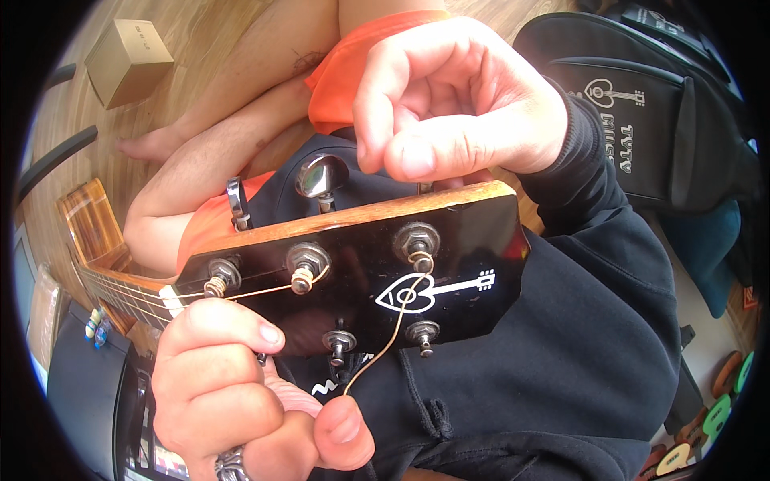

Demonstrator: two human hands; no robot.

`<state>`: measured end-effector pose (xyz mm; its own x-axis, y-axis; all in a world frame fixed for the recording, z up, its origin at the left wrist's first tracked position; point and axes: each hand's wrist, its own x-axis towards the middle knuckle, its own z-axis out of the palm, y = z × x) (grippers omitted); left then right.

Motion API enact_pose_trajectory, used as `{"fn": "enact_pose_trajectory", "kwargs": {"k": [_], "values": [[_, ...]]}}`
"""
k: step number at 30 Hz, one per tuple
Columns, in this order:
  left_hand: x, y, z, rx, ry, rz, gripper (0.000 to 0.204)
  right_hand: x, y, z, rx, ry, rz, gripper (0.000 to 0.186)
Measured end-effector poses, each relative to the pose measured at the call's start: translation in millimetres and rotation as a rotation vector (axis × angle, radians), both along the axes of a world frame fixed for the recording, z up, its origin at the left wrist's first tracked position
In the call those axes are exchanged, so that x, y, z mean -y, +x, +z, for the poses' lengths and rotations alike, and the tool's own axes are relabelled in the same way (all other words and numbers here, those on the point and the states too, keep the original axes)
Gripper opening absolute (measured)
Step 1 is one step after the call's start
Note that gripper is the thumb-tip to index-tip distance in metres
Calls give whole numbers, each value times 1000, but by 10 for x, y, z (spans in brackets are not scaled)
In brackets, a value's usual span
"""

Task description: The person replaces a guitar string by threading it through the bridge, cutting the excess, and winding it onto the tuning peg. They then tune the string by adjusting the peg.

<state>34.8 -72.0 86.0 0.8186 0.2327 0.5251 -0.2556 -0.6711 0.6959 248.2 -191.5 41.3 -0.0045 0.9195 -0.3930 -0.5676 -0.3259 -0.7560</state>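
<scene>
A guitar's glossy black headstock (pixel 481 240) with a wooden edge lies across the view, printed with a white heart-and-guitar emblem. My left hand (pixel 228 393), with a ring on one finger, is curled at the headstock's lower left. A bronze string (pixel 391 345) leaves the upper right post (pixel 423 260) and runs down to the left thumb and fingers, which close on it. Two other upper posts carry wound string; the lower posts (pixel 340 346) in view have none. My right hand (pixel 473 104) bends its thumb and index finger round the upper right tuning peg, whose button is hidden behind them.
Two chrome tuning pegs (pixel 322 176) stick up from the headstock's edge. The neck (pixel 120 284) runs off to the left. My bare legs (pixel 216 136) are crossed on the wooden floor. A cardboard box (pixel 128 64) stands at far left, a black gig bag (pixel 642 120) at far right.
</scene>
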Motion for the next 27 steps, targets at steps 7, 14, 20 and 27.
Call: {"fn": "enact_pose_trajectory", "kwargs": {"k": [7,14,20,27], "values": [[-45,-28,50,-53,25,-30,21,-27,61,20,15,94,100,21],[-49,16,58,-77,41,-11,20,-59,175,0,-17,76,188,16],[-18,16,11,11,39,22,20,30,234,-28,-149,-64,206,17],[-33,61,-53,-2,51,-16,22,-47,36,86,-28,55,-19,15]]}}
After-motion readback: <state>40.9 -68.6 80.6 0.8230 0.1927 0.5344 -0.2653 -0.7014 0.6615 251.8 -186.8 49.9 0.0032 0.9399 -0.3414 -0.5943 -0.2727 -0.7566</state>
